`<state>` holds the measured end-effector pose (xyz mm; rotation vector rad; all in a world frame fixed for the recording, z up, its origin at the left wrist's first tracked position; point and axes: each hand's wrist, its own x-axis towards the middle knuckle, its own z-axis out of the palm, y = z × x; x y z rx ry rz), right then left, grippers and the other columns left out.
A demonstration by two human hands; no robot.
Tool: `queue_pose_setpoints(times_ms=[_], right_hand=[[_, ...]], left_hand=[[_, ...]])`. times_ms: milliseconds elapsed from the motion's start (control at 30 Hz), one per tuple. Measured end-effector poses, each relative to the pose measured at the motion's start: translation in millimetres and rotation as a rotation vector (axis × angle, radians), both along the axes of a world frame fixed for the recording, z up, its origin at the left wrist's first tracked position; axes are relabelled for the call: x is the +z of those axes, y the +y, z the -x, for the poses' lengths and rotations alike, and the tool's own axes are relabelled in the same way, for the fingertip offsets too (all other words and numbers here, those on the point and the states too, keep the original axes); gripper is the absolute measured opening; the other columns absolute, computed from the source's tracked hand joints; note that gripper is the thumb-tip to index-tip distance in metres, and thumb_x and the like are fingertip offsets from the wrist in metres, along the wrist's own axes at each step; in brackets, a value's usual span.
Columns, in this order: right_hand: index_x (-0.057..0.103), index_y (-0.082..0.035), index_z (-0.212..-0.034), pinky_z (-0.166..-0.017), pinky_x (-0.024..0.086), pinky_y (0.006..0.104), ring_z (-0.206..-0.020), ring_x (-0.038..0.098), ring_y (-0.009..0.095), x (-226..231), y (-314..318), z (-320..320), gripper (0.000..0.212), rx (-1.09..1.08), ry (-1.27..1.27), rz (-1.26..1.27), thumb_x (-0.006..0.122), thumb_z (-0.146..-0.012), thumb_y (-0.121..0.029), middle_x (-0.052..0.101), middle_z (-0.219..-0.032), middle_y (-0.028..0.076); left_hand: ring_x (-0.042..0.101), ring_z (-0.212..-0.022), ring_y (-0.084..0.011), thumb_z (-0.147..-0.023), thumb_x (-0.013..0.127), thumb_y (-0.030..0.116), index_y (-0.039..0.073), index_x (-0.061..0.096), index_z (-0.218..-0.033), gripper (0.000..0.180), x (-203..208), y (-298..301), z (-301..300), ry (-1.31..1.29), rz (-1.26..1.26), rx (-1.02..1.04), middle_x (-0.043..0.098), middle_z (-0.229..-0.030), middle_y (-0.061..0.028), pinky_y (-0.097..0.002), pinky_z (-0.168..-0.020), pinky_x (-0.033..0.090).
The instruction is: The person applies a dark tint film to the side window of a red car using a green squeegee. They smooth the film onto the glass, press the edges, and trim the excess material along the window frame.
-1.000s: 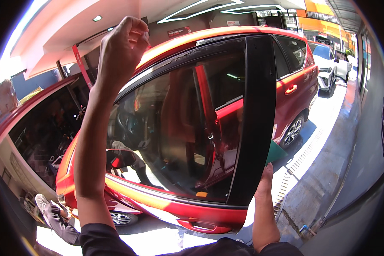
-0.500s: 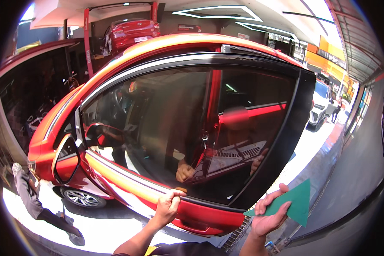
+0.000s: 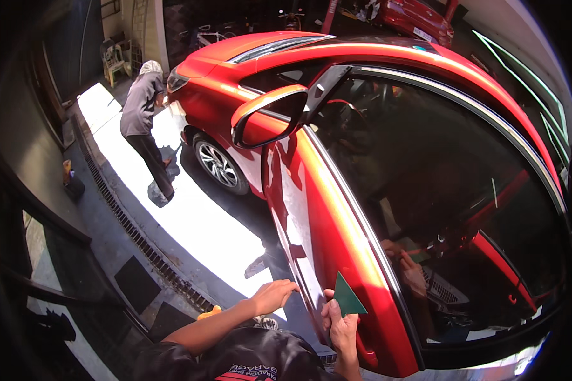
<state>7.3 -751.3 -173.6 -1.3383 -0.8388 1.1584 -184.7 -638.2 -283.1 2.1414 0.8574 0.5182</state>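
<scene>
A green, triangular plastic squeegee card (image 3: 347, 298) points upward in my right hand (image 3: 340, 325), whose fingers are closed round its lower part. That hand is in front of the red car door (image 3: 362, 279), below its window line. To its left, my left hand (image 3: 274, 297) has its fingers pressed together near the door's front edge; whether anything small is in them is hidden. The dark door window (image 3: 451, 190) mirrors both hands and stands to the right of them. At the front of the door is the side mirror (image 3: 268, 120).
Another person (image 3: 143, 117) bends at the car's front, beside the front wheel (image 3: 219, 164). A floor drain grate (image 3: 133, 225) runs along the left. Something yellow (image 3: 210, 312) shows by my left forearm. Plastic chairs (image 3: 113, 62) stand at the far left.
The view has turned left toward the car's front. My left hand has come away from the window's lower edge. My right hand has moved in closer to it, still holding the green squeegee card.
</scene>
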Motion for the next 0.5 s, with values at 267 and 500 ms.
queue_pose_setpoints(times_ms=[267,500], right_hand=[[0.064,-0.004,-0.126,-0.051,0.039,0.0242,-0.058,0.051,0.006,-112,94,56,0.029,0.394,-0.26,0.379,0.061,-0.104,-0.022,0.06,-0.075,0.001],[0.063,0.001,-0.123,-0.057,0.047,0.0325,-0.063,0.06,0.015,-197,211,187,0.032,0.846,-0.646,0.19,0.058,-0.103,-0.023,0.063,-0.075,0.007]], left_hand=[[0.06,-0.07,-0.0162,-0.1,0.054,0.009,0.006,0.069,-0.12,0.025,-4,-12,145,-0.311,0.265,0.846,0.063,-0.077,-0.0093,-0.0335,-0.069,0.05],[0.056,-0.07,-0.0115,-0.102,0.057,0.011,0.006,0.068,-0.122,0.023,2,-12,332,-0.393,0.334,1.226,0.058,-0.08,-0.0016,-0.0287,-0.069,0.049]])
